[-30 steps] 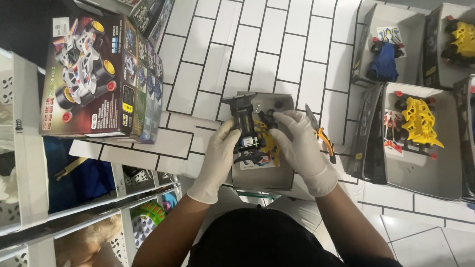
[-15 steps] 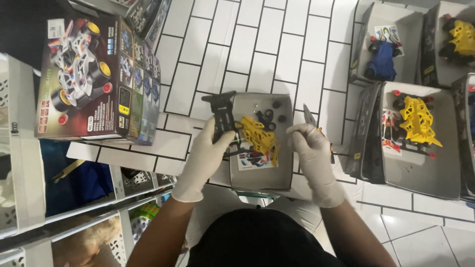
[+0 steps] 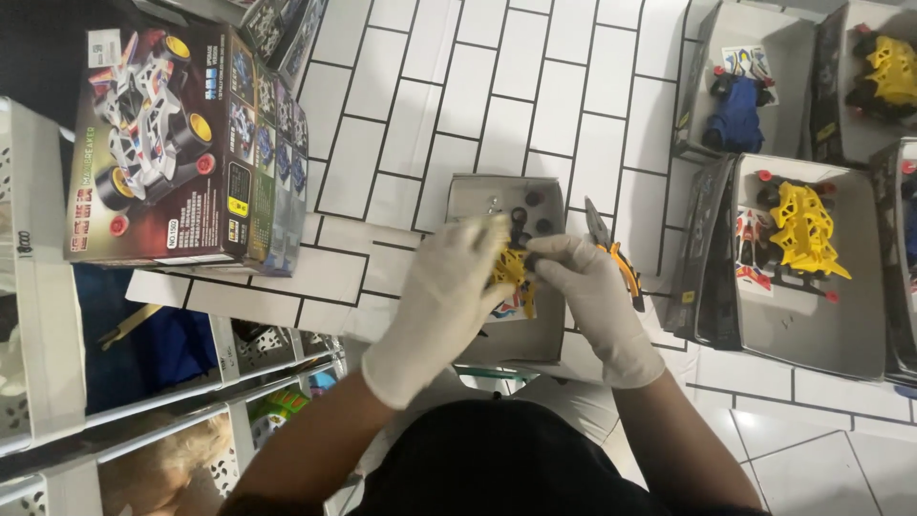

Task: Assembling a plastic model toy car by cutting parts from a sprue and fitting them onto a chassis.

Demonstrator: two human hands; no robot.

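Note:
Both my hands wear white gloves and work over a small open grey box point(image 3: 482, 191) on the white tiled floor. The box holds a yellow plastic car part point(image 3: 511, 272), several small black wheels point(image 3: 521, 218) and a sticker sheet. My left hand point(image 3: 435, 306) lies blurred across the box's left half, fingers curled down; what it holds is hidden. My right hand point(image 3: 592, 301) comes in from the right, and its fingertips pinch the yellow part.
Orange-handled cutters point(image 3: 616, 263) lie just right of the box. A dark toy-car carton point(image 3: 181, 143) stands at the left above white wire shelves point(image 3: 57, 363). Open boxes at the right hold a blue car point(image 3: 735, 110) and yellow cars point(image 3: 802, 229).
My left hand has swung from the box's upper left corner, where it held a black chassis, down over the box. My right hand has moved in to the yellow part.

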